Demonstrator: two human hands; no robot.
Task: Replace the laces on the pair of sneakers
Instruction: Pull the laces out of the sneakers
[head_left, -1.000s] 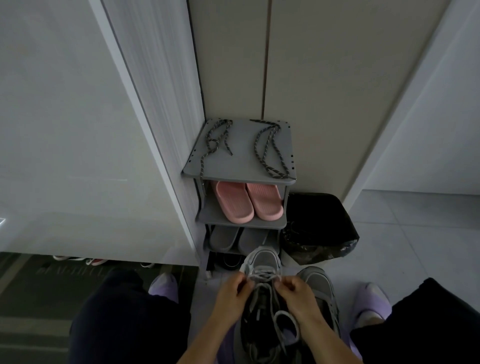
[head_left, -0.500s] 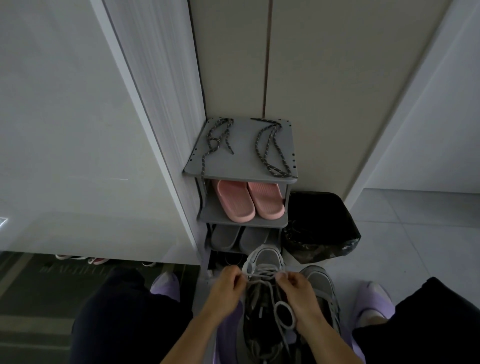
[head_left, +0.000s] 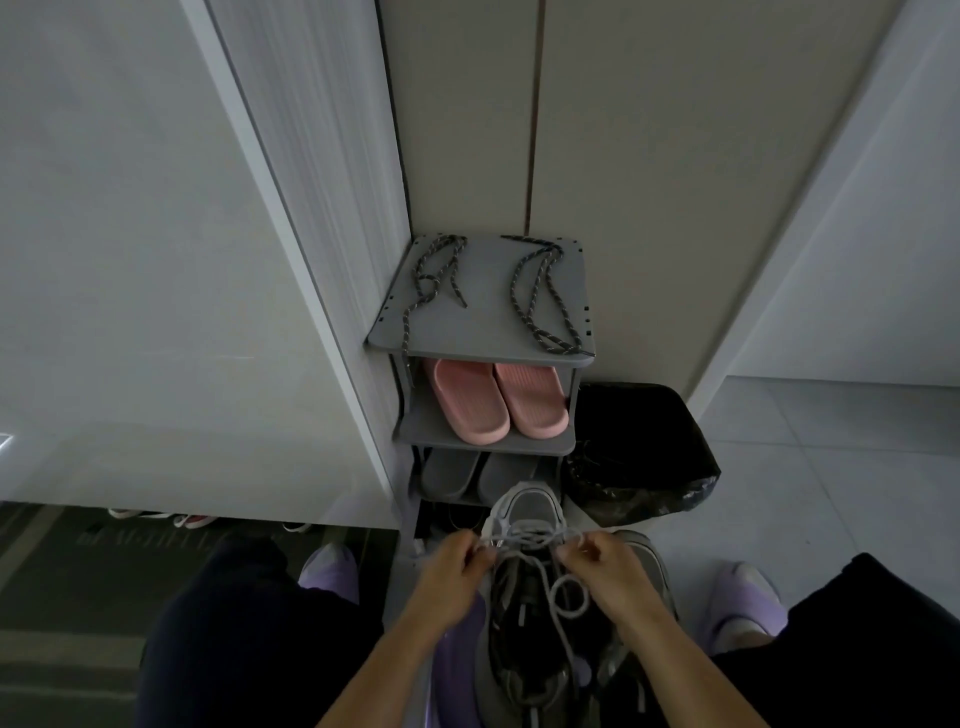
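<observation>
Head view: your left hand (head_left: 451, 567) and right hand (head_left: 607, 570) each pinch the white lace (head_left: 531, 538) on the sneaker (head_left: 530, 510) before the rack (head_left: 483, 322). Removal appears underway; dark laces (head_left: 562, 317) atop the rack lie unused.

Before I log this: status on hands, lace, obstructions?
Left hand, right hand pinch white lace, loose over grey sneaker. Dark laces on rack. No obstruction.

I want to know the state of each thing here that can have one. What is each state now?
left hand: pinches the white lace.
right hand: pinches the white lace.
white lace: threaded near the toe, loose behind.
grey sneaker: partly unlaced, between the hands.
dark laces: loose on the top shelf, unthreaded.
pink slippers: paired on the second shelf.
</observation>
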